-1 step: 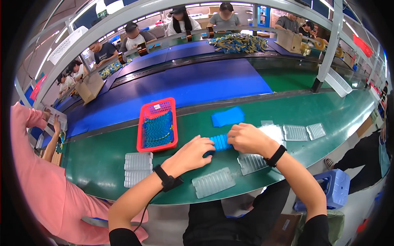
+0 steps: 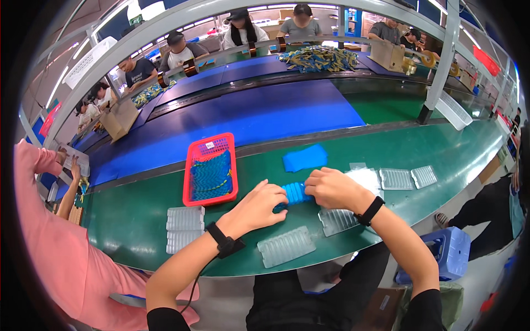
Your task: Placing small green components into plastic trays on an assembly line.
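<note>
A bright blue ribbed piece (image 2: 296,193) lies between my hands over the green table; whether it is a filled plastic tray I cannot tell. My left hand (image 2: 260,205) has its curled fingers round the left end. At the other end, the bent fingertips of my right hand (image 2: 335,190) pinch the piece and partly hide it. Just beyond it rests a stack of flat blue sheets (image 2: 305,158). A red basket (image 2: 234,171) to the left holds many blue-and-yellow strips (image 2: 211,176). Nearer me is a clear ribbed tray (image 2: 287,246), with another clear tray (image 2: 338,220) under my right wrist.
More clear trays stand at the left (image 2: 185,229) and right (image 2: 396,179) of the green table (image 2: 132,220). Behind runs a blue belt (image 2: 248,118); a strip pile (image 2: 319,59) lies farther back. A person in pink (image 2: 55,231) works at my left. Several people sit opposite.
</note>
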A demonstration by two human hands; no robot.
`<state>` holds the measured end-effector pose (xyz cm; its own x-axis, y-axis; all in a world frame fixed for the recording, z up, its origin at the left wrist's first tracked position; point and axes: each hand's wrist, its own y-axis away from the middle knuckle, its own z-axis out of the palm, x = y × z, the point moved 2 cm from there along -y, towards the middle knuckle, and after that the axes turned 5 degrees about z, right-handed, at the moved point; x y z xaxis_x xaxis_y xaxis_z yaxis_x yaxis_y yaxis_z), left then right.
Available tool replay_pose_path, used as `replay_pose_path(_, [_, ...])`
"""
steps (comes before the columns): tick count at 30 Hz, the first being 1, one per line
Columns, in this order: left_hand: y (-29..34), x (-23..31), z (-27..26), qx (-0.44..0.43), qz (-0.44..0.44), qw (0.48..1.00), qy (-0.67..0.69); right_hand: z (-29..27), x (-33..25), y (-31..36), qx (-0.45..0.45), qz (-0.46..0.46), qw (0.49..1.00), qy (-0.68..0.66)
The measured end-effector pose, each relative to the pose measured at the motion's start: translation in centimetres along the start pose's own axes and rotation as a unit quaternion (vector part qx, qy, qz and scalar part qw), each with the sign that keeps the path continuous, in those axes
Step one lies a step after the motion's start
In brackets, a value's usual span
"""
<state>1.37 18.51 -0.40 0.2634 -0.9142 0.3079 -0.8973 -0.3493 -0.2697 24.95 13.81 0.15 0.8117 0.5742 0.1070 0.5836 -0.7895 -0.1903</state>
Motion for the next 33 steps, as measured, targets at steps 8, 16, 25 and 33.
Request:
replay_pose_path(8, [-2.4, -3.9, 0.7, -0.049, -0.015, 0.998, 0.041, -0.4, -0.1, -0.9, 0.046, 0.036, 0.975, -0.216])
replay_pose_path(16, [-3.6, -1.5, 0.0, -0.119, -0.003, 0.992, -0.045, 2.2, -0.9, -2.5, -0.016, -0.032, 0.999, -0.002])
replay_pose_path(25, [-2.1, -2.5, 0.2, 0.026, 0.046, 0.996, -0.067, 0.8, 0.1, -3.4, 0.030, 0.053, 0.991, -0.119])
replay_pose_path(33, [-1.9, -2.7, -4.0, -0.034, -0.012, 0.992, -0.118, -2.9, 0.5, -7.6, -0.010, 0.039, 0.989, -0.140])
